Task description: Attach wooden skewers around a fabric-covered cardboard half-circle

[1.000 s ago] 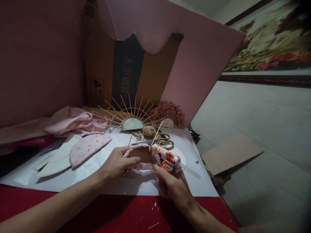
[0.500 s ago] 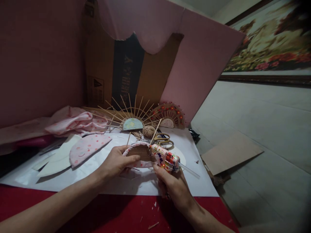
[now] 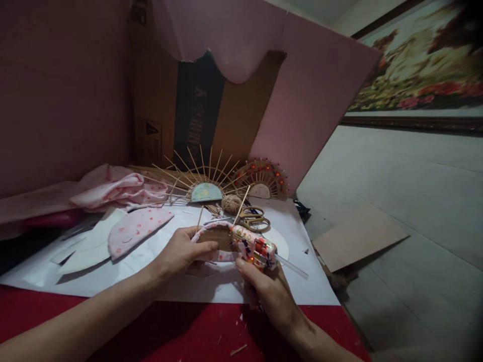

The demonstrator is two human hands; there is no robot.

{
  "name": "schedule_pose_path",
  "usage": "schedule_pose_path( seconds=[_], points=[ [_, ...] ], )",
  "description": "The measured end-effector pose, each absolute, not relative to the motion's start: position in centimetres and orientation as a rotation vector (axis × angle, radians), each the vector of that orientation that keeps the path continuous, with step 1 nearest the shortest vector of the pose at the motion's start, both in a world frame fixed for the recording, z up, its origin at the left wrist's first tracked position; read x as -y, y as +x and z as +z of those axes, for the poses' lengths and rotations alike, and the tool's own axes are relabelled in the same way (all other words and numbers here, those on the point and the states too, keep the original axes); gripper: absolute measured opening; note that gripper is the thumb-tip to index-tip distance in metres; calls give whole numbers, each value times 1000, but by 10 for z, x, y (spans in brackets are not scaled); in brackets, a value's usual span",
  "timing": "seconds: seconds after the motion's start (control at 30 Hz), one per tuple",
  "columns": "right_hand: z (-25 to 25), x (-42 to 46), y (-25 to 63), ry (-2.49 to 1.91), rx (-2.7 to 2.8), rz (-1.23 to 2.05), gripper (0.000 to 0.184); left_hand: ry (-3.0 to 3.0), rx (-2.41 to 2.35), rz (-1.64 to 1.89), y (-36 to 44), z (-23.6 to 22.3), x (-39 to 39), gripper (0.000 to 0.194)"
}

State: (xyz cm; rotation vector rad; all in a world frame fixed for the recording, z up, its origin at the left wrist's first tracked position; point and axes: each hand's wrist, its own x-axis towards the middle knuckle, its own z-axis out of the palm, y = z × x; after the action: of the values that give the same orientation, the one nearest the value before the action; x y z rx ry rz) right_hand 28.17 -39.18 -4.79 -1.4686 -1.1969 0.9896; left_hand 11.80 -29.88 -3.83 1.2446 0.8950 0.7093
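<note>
From here I see the left hand (image 3: 186, 251) pinching the half-round pink-edged piece (image 3: 222, 240), which is in front of the twine ball (image 3: 231, 204). The right hand (image 3: 270, 290), front-right of that ball, is wrapped around a flowery glue gun (image 3: 259, 246), its tip close by the piece; I can't tell whether they touch. Scissors (image 3: 244, 219) lie just right of the ball, a blue half-disc (image 3: 206, 192) stands behind-left, and a dotted half-disc (image 3: 138, 232) lies farther left
</note>
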Motion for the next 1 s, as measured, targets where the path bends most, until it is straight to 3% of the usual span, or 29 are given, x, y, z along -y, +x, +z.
schedule_pose_path(
  seconds=[0.47, 0.7, 1.0],
  points=[
    [-46, 391, 281, -1502, 1186, 1000, 36, 1177, -895, 726, 120, -43, 297, 43],
    [-45, 391, 283, -1466, 1243, 1110, 41, 1191, -909, 684, 120, -43, 296, 58],
    [-47, 390, 284, -1475, 1231, 1089, 37, 1231, -901, 675, 119, -42, 298, 51]
  ],
)
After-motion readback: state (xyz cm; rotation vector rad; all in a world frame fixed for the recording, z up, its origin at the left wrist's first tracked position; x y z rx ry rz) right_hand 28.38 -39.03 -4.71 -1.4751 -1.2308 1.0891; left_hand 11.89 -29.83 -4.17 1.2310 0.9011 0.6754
